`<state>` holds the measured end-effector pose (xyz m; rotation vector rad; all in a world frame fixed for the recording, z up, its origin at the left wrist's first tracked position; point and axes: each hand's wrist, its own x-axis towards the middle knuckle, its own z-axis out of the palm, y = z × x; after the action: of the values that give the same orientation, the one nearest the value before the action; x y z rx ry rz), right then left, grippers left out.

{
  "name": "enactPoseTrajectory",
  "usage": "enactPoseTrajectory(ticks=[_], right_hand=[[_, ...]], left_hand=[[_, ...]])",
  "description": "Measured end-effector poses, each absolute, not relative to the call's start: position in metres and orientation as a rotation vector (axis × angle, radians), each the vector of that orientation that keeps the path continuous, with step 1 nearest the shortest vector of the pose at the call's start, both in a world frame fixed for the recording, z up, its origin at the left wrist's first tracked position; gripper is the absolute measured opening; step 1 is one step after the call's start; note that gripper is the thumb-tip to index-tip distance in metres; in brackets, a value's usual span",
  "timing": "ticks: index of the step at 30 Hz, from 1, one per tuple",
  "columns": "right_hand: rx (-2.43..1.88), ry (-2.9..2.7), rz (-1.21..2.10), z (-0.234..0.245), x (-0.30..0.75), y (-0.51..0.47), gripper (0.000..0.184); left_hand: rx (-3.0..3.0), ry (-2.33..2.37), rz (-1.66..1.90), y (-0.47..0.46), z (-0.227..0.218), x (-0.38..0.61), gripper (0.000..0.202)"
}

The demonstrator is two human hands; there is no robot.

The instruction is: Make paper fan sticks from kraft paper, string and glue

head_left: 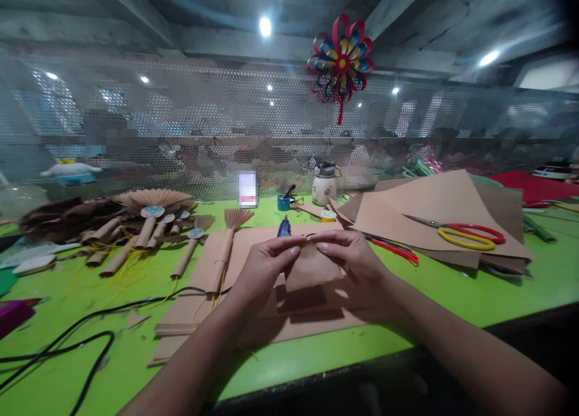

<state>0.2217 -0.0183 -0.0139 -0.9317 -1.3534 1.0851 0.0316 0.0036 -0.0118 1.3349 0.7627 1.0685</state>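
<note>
My left hand and my right hand pinch the top edge of a small piece of brown kraft paper between thumbs and fingers. The piece hangs down, raised over larger brown sheets stacked on the table, and throws a shadow on them. Just behind my left fingertips stands the blue tip of a tool, its lower part hidden. Left of my left hand lies a paper fan with a rolled handle.
Scissors with red and yellow handles rest on large kraft sheets at right. Finished-looking fans pile up at left. A black cable crosses the green table. A phone and a bottle stand behind.
</note>
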Motion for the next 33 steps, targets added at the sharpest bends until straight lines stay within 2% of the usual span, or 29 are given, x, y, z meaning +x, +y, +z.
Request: enactPoseTrajectory(ticks=[23,27,33], right_hand=[[-0.785,-1.175,1.246,-0.014,0.219,-0.016,0.011],[-0.759,-1.285,1.201,-0.022,0.219,-0.015,0.012],[-0.760,-1.373,1.220,-0.023,0.216,-0.021,0.009]], left_hand=[[1.278,0.659,0.997,-0.006,-0.004,0.032,0.021],[1.269,0.728,0.960,-0.005,-0.005,0.033,0.031],[1.459,0.789,0.717,-0.009,-0.005,0.034,0.042]])
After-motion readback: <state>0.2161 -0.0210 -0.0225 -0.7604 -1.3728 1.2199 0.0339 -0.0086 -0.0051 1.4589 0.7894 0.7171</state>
